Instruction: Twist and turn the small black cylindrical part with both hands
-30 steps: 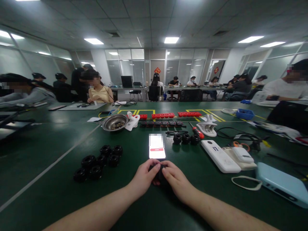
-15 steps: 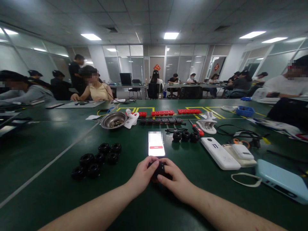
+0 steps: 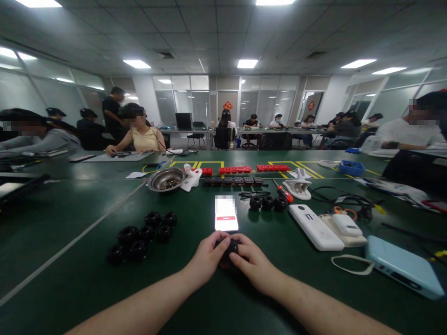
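Observation:
Between both hands, low in the middle of the head view, is a black round part (image 3: 227, 251), mostly covered by fingers. My left hand (image 3: 206, 255) is closed round its left side, the thumb lying over the top. From the right, my right hand (image 3: 254, 261) grips the same part with thumb and fingers. Just beyond the fingertips lies a phone (image 3: 226, 224) with a lit screen. Several glossy black ring-shaped parts (image 3: 127, 234) form a group to the left. Three more black round parts (image 3: 267, 202) sit in a row right of the phone.
Farther back are a metal bowl (image 3: 152, 185) with small pieces, red strips (image 3: 235, 170), a black strip (image 3: 233, 181) and a red screwdriver (image 3: 285, 194). On the right lie a white slab-shaped device (image 3: 316, 229), a light-blue box (image 3: 405, 265) and cables. Co-workers sit across the table.
The camera has tipped slightly upward, so the scene sits lower in view. Both hands still hold the black round part, with small finger shifts.

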Tool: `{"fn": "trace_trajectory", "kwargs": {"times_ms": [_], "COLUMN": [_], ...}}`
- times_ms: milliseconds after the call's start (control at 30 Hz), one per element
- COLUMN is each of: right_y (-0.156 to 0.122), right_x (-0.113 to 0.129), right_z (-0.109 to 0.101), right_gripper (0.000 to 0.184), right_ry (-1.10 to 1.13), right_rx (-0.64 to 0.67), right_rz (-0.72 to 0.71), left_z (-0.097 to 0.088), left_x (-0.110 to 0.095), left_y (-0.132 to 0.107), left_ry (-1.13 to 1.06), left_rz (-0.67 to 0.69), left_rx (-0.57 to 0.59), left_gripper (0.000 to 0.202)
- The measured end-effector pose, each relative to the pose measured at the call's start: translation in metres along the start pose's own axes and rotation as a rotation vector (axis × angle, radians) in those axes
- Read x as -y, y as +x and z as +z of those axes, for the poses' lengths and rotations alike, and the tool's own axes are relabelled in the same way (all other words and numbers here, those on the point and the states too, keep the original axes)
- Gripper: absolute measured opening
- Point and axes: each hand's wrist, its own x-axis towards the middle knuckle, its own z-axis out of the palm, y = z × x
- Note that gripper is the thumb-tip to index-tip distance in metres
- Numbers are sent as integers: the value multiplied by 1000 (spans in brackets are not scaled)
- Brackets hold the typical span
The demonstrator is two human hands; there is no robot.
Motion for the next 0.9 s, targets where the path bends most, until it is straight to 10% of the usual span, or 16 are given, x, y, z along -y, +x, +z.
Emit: {"fn": "trace_trajectory", "kwargs": {"times_ms": [900], "right_y": [4], "right_x": [-5], "right_z": [-1], "right_gripper": [38], "right_ry": [63], "right_rx": [3], "right_rz": [32], "left_z": [1], "left_x": [-2], "left_y": [0], "left_ry": [-11], "left_rz": [-24], "left_rx": [4], "left_gripper": [27]}}
